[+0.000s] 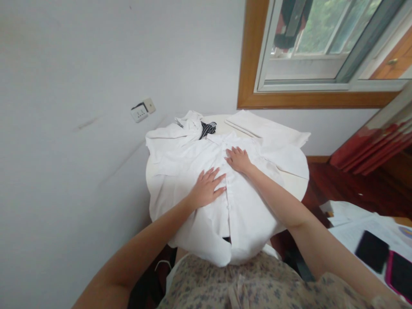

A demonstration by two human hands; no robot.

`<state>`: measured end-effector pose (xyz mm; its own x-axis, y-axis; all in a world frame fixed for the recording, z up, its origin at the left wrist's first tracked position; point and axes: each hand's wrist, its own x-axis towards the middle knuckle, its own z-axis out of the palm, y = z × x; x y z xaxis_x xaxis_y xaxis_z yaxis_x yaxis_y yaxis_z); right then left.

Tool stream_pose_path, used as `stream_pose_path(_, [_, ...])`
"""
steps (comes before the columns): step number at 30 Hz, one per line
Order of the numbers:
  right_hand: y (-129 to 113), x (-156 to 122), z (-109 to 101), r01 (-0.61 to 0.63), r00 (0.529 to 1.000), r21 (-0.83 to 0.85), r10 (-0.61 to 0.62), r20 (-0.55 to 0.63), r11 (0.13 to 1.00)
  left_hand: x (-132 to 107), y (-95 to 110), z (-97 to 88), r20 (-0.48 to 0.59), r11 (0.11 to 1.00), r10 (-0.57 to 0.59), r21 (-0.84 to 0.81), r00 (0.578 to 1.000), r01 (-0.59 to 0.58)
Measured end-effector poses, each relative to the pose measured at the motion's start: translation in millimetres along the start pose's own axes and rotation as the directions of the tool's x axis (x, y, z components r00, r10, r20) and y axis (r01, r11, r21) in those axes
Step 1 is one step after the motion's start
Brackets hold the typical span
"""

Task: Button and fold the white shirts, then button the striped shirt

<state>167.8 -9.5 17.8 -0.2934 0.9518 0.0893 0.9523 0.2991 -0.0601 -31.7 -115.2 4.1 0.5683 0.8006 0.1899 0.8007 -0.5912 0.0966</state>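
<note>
A white button-up shirt [244,201] lies spread over a round white table [299,184], its hem hanging over the near edge and its button strip running down the middle. My left hand [207,189] rests flat on the shirt, fingers spread, left of the buttons. Farther up, my right hand [238,159] also lies flat on the cloth near the button strip, fingers apart. Both hands hold nothing. Another bunched white cloth [189,122] and a black-and-white striped cloth [208,128] lie at the far left of the table.
A folded white cloth [270,128] lies at the table's far right. Behind stands a white wall with a power socket [139,113] and a wood-framed window [318,99]. At the lower right are papers [347,214], a black phone [372,251] and a pink-edged phone [401,274].
</note>
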Motion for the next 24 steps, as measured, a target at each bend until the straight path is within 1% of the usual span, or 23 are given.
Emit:
stream_pose_path(2, [2.7, -0.2, 10.1, -0.005, 1.0, 0.028, 0.006, -0.027, 1.0, -3.2, 5.0, -5.0, -0.012, 1.0, -0.015, -0.006, 1.0, 0.015])
stream_pose_path(5, [7.7, -4.5, 19.2, 0.029, 0.997, 0.064, -0.025, -0.068, 0.998, -15.8, 15.8, -12.7, -0.027, 1.0, -0.008, -0.026, 1.0, 0.008])
stream_pose_path(8, [11.6, -9.1, 21.0, 0.049, 0.994, 0.073, -0.042, -0.099, 0.996, -35.3, 26.4, -18.1, -0.031, 0.997, 0.045, -0.055, 0.999, -0.047])
stream_pose_path(11, [15.5, -12.9, 19.7, 0.061, 0.993, 0.075, -0.053, -0.109, 0.995, -52.4, 30.5, -21.7, -0.06, 0.994, 0.088, -0.064, 0.994, -0.091])
stream_pose_path(14, [20.1, -15.4, 18.4, 0.072, 0.993, 0.084, -0.063, -0.098, 0.994, -63.1, 28.6, -25.4, -0.092, 0.995, 0.073, -0.056, 0.993, -0.078])
stream_pose_path(16, [22.4, -15.5, 17.7, 0.07, 0.994, 0.084, -0.063, -0.084, 0.994, -67.7, 27.0, -27.9, -0.075, 0.998, 0.046, -0.04, 0.996, -0.049])
stream_pose_path(19, [23.1, -13.3, 16.9, 0.05, 0.997, 0.072, -0.046, -0.064, 0.996, -71.0, 26.5, -30.2, -0.006, 1.0, 0.022, -0.017, 1.0, -0.022])
stream_pose_path(24, [20.7, -10.4, 16.0, 0.013, 0.999, 0.064, -0.01, -0.04, 0.998, -61.6, 23.9, -27.6, 0.038, 1.0, 0.018, -0.004, 0.999, -0.018])
